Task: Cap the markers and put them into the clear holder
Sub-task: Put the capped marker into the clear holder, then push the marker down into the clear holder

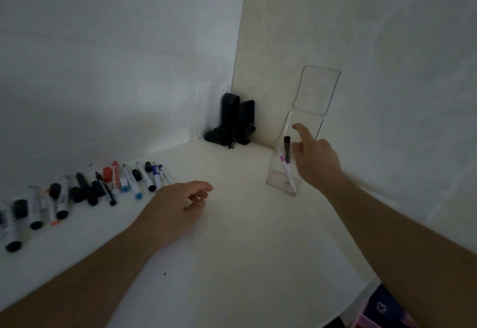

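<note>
Left hand (178, 206) relaxed on table (232, 263), markers (85, 191) beside; right hand (315, 160) open at clear holder (309, 111).

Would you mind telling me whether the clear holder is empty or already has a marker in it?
Not empty: one marker with a black cap stands leaning inside the clear holder.

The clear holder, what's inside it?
Inside the clear holder stands one capped marker, white with a black cap, leaning. The right hand covers part of the holder's right side, so anything there is hidden.
</note>
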A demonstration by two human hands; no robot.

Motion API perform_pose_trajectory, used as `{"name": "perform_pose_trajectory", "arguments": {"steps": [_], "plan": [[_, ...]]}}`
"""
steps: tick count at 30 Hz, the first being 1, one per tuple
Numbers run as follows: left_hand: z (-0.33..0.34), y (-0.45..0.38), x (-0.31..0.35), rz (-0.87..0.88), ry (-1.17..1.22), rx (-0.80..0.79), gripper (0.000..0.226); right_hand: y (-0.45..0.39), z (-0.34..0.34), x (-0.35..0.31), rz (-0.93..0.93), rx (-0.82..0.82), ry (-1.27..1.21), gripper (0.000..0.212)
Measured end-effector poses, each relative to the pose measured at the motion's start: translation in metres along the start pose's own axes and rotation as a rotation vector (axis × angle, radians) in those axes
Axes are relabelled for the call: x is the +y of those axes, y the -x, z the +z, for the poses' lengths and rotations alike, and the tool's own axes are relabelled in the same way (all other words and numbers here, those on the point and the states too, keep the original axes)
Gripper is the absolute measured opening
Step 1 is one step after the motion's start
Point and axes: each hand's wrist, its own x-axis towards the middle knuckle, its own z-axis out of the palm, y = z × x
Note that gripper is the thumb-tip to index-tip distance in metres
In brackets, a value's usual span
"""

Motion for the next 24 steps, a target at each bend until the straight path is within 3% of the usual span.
{"name": "perform_pose_trajectory", "arguments": {"steps": [5,8,10,12,16,20,24], "plan": [[0.000,-0.001,0.000,0.005,-0.011,0.005,0.031,0.005,0.009,0.001,-0.002,-0.013,0.048,0.038],[-0.001,-0.001,0.000,-0.002,-0.030,0.040,0.027,0.014,0.004,-0.010,-0.033,0.184,0.125,0.044],[-0.009,0.000,-0.002,-0.039,-0.082,0.062,0.024,0.023,0.003,-0.033,-0.152,0.293,0.090,0.045],[-0.023,0.001,-0.010,-0.087,-0.132,0.047,0.017,0.031,0.014,-0.066,-0.290,0.179,-0.064,0.046],[-0.044,0.003,-0.038,-0.163,-0.072,0.062,0.021,0.043,0.064,-0.139,-0.282,-0.214,-0.403,0.054],[-0.046,0.002,-0.043,-0.224,0.067,0.259,0.020,0.032,0.115,-0.190,-0.265,-0.462,-0.456,0.057],[-0.045,0.000,-0.043,-0.247,0.064,0.316,0.019,0.016,0.142,-0.211,-0.342,-0.542,-0.355,0.046]]}}
